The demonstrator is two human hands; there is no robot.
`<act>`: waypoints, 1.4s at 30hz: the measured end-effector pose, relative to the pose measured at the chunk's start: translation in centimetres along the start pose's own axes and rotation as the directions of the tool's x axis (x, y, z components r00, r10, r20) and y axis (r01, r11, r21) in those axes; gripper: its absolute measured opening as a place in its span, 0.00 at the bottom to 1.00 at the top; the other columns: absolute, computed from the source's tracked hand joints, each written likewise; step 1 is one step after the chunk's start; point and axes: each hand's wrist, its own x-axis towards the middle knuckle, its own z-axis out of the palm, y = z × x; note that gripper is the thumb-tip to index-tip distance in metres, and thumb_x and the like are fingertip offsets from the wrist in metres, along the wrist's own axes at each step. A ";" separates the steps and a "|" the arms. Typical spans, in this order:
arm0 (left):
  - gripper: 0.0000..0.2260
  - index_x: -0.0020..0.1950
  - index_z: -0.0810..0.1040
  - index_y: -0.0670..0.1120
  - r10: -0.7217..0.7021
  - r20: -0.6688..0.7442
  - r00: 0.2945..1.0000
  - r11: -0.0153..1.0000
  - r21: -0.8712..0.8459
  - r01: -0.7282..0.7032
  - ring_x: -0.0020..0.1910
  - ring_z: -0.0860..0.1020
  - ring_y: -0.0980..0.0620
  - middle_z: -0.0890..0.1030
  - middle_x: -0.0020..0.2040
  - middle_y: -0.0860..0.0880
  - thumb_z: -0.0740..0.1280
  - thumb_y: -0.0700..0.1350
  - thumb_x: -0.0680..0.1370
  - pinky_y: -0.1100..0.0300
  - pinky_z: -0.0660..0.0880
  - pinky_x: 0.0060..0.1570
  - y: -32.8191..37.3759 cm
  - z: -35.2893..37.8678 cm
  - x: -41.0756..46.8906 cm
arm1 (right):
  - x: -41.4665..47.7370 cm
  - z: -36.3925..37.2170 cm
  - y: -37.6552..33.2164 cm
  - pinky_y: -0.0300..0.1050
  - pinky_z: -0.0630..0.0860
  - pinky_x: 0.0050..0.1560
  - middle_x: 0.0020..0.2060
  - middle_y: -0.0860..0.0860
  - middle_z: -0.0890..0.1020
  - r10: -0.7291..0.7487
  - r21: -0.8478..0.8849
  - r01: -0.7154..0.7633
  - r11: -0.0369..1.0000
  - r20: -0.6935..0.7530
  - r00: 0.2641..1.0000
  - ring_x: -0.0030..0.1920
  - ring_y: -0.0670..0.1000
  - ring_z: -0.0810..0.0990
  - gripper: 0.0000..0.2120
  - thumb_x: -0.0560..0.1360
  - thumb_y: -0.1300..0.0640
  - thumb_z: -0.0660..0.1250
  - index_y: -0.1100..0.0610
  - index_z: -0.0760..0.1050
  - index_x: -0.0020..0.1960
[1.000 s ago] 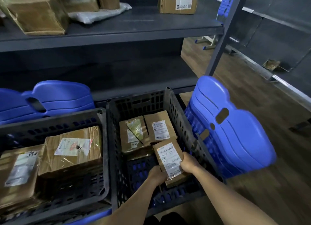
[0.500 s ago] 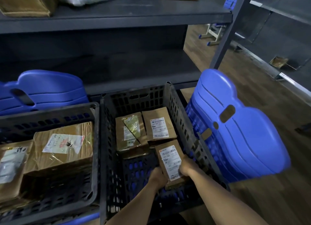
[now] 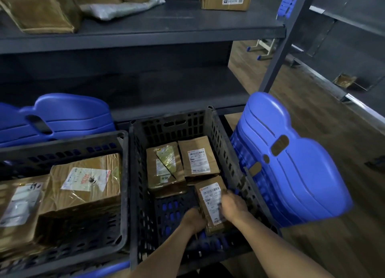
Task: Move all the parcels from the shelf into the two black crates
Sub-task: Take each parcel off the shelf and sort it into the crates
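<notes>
The single view comes from a camera worn on the person's head, facing forward and tilted steeply down, with a wide lens that bows straight lines near the frame's edges. It sits close above the right crate (image 3: pixel 173 128), which fills the lower middle. The left crate (image 3: pixel 62 142) is cut by the left edge. The left hand (image 3: pixel 193 217) and right hand (image 3: pixel 233 205) reach in from the bottom edge, near the lens. The shelf (image 3: pixel 187 23) spans the top, seen from slightly above, its post (image 3: pixel 279 48) leaning at the right. The floor (image 3: pixel 312 153) recedes toward the upper right.
</notes>
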 end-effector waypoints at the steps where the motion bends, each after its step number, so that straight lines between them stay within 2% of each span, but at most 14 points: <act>1: 0.19 0.67 0.72 0.45 -0.003 -0.032 0.999 1.000 0.027 0.004 0.63 0.75 0.48 0.78 0.64 0.46 0.66 0.49 0.77 0.60 0.72 0.59 0.2 -0.8 -0.6 | -0.4 -0.4 0.1 0.48 0.69 0.66 0.71 0.57 0.67 -0.063 0.000 0.063 0.998 0.025 0.998 0.69 0.57 0.68 0.24 0.80 0.59 0.59 0.60 0.60 0.74; 4: 0.21 0.69 0.68 0.48 0.023 -0.110 0.994 0.988 0.156 -0.006 0.64 0.74 0.47 0.76 0.65 0.46 0.64 0.51 0.77 0.57 0.73 0.59 0.9 -3.4 -2.8 | -2.1 -2.3 0.0 0.49 0.53 0.76 0.77 0.53 0.54 -0.199 -0.100 0.203 0.974 0.054 0.979 0.77 0.55 0.52 0.31 0.79 0.56 0.62 0.56 0.53 0.78; 6: 0.23 0.71 0.67 0.49 0.060 -0.133 0.989 0.968 0.251 -0.024 0.65 0.74 0.45 0.75 0.66 0.45 0.64 0.51 0.77 0.54 0.73 0.60 1.8 -5.2 -4.4 | -3.4 -3.9 -0.2 0.49 0.47 0.76 0.78 0.53 0.52 -0.260 -0.187 0.265 0.946 0.053 0.964 0.78 0.54 0.48 0.32 0.79 0.52 0.60 0.56 0.51 0.78; 8: 0.25 0.72 0.65 0.48 0.068 -0.146 0.987 0.949 0.314 -0.019 0.67 0.72 0.44 0.72 0.69 0.45 0.64 0.52 0.77 0.52 0.72 0.62 2.8 -6.7 -6.0 | -4.6 -5.5 -0.7 0.49 0.45 0.76 0.78 0.54 0.51 -0.299 -0.247 0.303 0.920 0.055 0.953 0.78 0.54 0.47 0.31 0.80 0.51 0.57 0.57 0.49 0.78; 11: 0.29 0.76 0.59 0.46 0.070 -0.169 0.983 0.914 0.405 0.004 0.72 0.65 0.44 0.68 0.73 0.45 0.62 0.55 0.78 0.52 0.67 0.69 4.5 -8.6 -8.3 | -6.3 -8.1 -1.6 0.48 0.46 0.76 0.78 0.53 0.52 -0.334 -0.253 0.331 0.909 0.035 0.942 0.78 0.53 0.49 0.30 0.81 0.50 0.55 0.57 0.49 0.78; 13: 0.30 0.77 0.56 0.45 0.085 -0.188 0.979 0.893 0.450 0.009 0.73 0.64 0.43 0.67 0.73 0.44 0.60 0.55 0.79 0.51 0.67 0.69 5.6 -9.9 -9.9 | -7.3 -10.0 -2.3 0.48 0.47 0.76 0.78 0.53 0.52 -0.356 -0.236 0.349 0.907 0.015 0.934 0.78 0.53 0.49 0.29 0.81 0.50 0.53 0.58 0.49 0.78; 17: 0.27 0.76 0.60 0.47 0.118 -0.246 0.962 0.869 0.494 0.020 0.69 0.68 0.43 0.70 0.70 0.46 0.60 0.54 0.79 0.50 0.71 0.64 7.8 -13.3 -12.5 | -8.2 -14.7 -4.2 0.49 0.52 0.76 0.77 0.54 0.56 -0.420 -0.180 0.408 0.895 -0.033 0.907 0.76 0.54 0.54 0.29 0.81 0.49 0.56 0.58 0.52 0.78; 20: 0.27 0.75 0.60 0.44 0.158 -0.332 0.930 0.876 0.481 0.023 0.71 0.66 0.44 0.67 0.73 0.45 0.60 0.53 0.79 0.50 0.68 0.67 9.3 -17.2 -14.0 | -8.0 -18.9 -6.1 0.48 0.59 0.74 0.77 0.53 0.56 -0.458 -0.111 0.447 0.888 -0.107 0.883 0.76 0.54 0.56 0.30 0.80 0.49 0.58 0.58 0.52 0.78; 23: 0.30 0.77 0.56 0.43 0.238 -0.439 0.866 0.872 0.489 0.008 0.74 0.63 0.45 0.62 0.76 0.46 0.60 0.53 0.79 0.51 0.65 0.70 10.5 -22.3 -15.8 | -7.4 -23.5 -8.5 0.49 0.62 0.72 0.77 0.52 0.56 -0.484 -0.092 0.477 0.874 -0.227 0.845 0.76 0.52 0.55 0.29 0.80 0.50 0.57 0.56 0.52 0.78; 27: 0.30 0.77 0.57 0.42 0.306 -0.602 0.737 0.858 0.510 0.061 0.72 0.64 0.44 0.64 0.75 0.46 0.60 0.55 0.79 0.50 0.67 0.66 11.5 -29.4 -18.9 | -6.9 -29.9 -12.4 0.48 0.63 0.70 0.77 0.52 0.57 -0.527 -0.135 0.514 0.847 -0.332 0.782 0.76 0.52 0.56 0.30 0.81 0.46 0.55 0.57 0.52 0.78; 30: 0.30 0.77 0.57 0.41 0.338 -0.663 0.668 0.847 0.524 0.092 0.73 0.64 0.44 0.63 0.76 0.45 0.60 0.54 0.79 0.52 0.63 0.69 11.6 -34.5 -21.2 | -6.8 -34.2 -15.2 0.48 0.62 0.72 0.76 0.52 0.59 -0.559 -0.194 0.529 0.826 -0.397 0.728 0.76 0.52 0.56 0.30 0.81 0.46 0.55 0.57 0.53 0.78; 32: 0.30 0.76 0.58 0.41 0.346 -0.701 0.624 0.841 0.527 0.125 0.72 0.64 0.44 0.65 0.75 0.45 0.60 0.55 0.79 0.51 0.64 0.68 11.3 -37.6 -22.6 | -6.7 -36.7 -17.2 0.49 0.63 0.72 0.76 0.52 0.59 -0.566 -0.230 0.522 0.821 -0.437 0.699 0.76 0.52 0.57 0.30 0.81 0.45 0.55 0.57 0.53 0.77; 38: 0.25 0.70 0.66 0.43 0.368 -0.744 0.558 0.810 0.551 0.200 0.67 0.69 0.41 0.72 0.68 0.45 0.61 0.56 0.78 0.46 0.72 0.57 10.1 -46.2 -25.3 | -6.5 -43.0 -24.0 0.51 0.65 0.67 0.75 0.52 0.61 -0.568 -0.250 0.521 0.816 -0.513 0.643 0.75 0.53 0.59 0.29 0.80 0.45 0.57 0.57 0.55 0.77; 42: 0.21 0.65 0.70 0.43 0.418 -0.745 0.520 0.787 0.583 0.201 0.64 0.73 0.41 0.76 0.64 0.45 0.60 0.56 0.78 0.47 0.73 0.56 9.5 -51.5 -26.0 | -5.6 -45.9 -28.7 0.52 0.70 0.62 0.73 0.53 0.65 -0.543 -0.239 0.509 0.827 -0.575 0.612 0.72 0.55 0.64 0.27 0.80 0.45 0.57 0.57 0.60 0.75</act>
